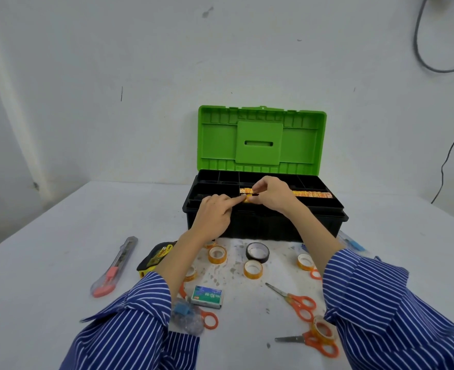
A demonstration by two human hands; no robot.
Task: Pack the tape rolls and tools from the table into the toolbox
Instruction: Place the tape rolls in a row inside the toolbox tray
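Step in hand: a small orange tape roll [248,199] is being set into the tray of the toolbox [263,217], at the front of a row of tape rolls [311,194] already lined up along the tray's front right compartment
Right hand [271,194]: the roll is pinched between curled fingers and thumb, above the tray
Left hand [215,213]: the index finger is stretched out and touches the roll's left side, the other fingers loosely curled; nothing is gripped
Toolbox: placed at the far middle of the bench [47,249], green lid [262,140] stood open
Left to pack: clear tape rolls [217,254], a black tape roll [257,251], orange scissors [294,300], a utility knife [115,267], a tape measure [155,256] and a staple box [207,297] are scattered along the near side of the bench
Progress: judged roughly midway for the tape, tools untouched
Next move: the roll probably needs nudging upright against its neighbours and releasing, then a loose roll is to be fetched from in front of the toolbox
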